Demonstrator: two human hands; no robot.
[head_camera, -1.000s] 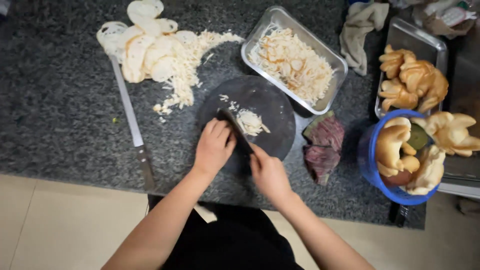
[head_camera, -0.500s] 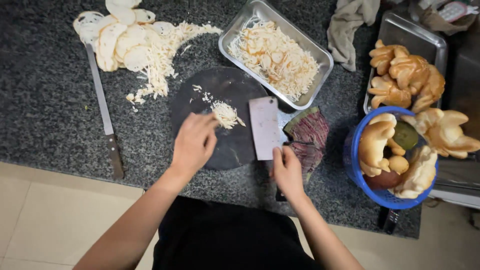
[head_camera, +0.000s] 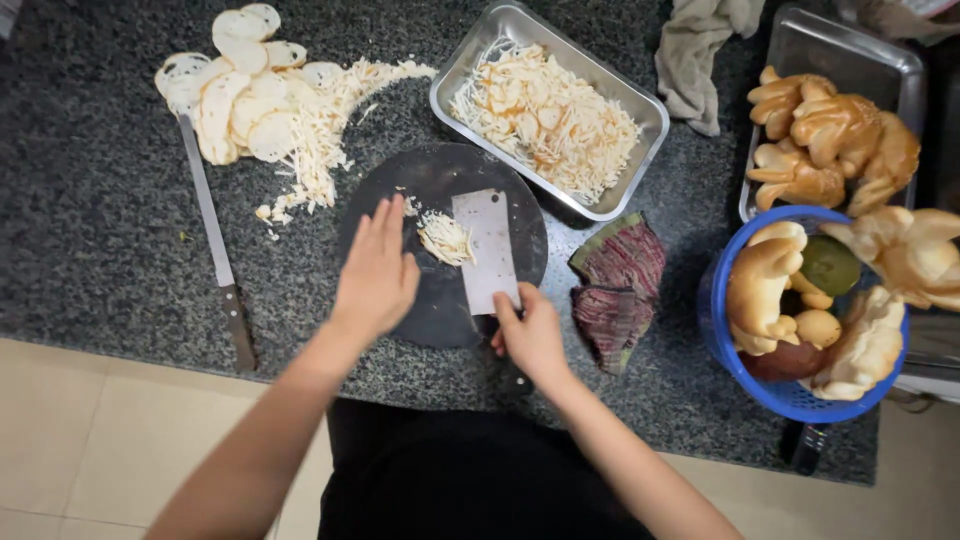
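- The left hand (head_camera: 378, 272) reaches up from the near edge of the tabletop (head_camera: 90, 250), forearm slanting in from the lower left, palm down, fingers (head_camera: 383, 222) straight, close together and holding nothing; it lies flat over the left half of the cutting board (head_camera: 440, 170).
- The right hand (head_camera: 528, 335) comes in from the near edge too, wrist bent, fingers curled tight round the handle of the cleaver (head_camera: 487, 248).
- The cleaver is a broad rectangular blade of dull grey metal, lying flat-side up on the board, its length pointing away from the near edge.
- The board is round, dark and matt; the tabletop is speckled dark stone.
- The shredded heap (head_camera: 443, 238), pale, thin and stringy, sits on the board between the left fingertips and the blade's left edge, just beside both.
- Toward the far left corner lie pale round slices (head_camera: 235, 100) and more shreds, with a long narrow knife (head_camera: 212, 235) beside them.
- A rectangular metal tray (head_camera: 610, 205) of shreds stands beyond the board; a blue basket (head_camera: 722, 340) sits by the right edge.
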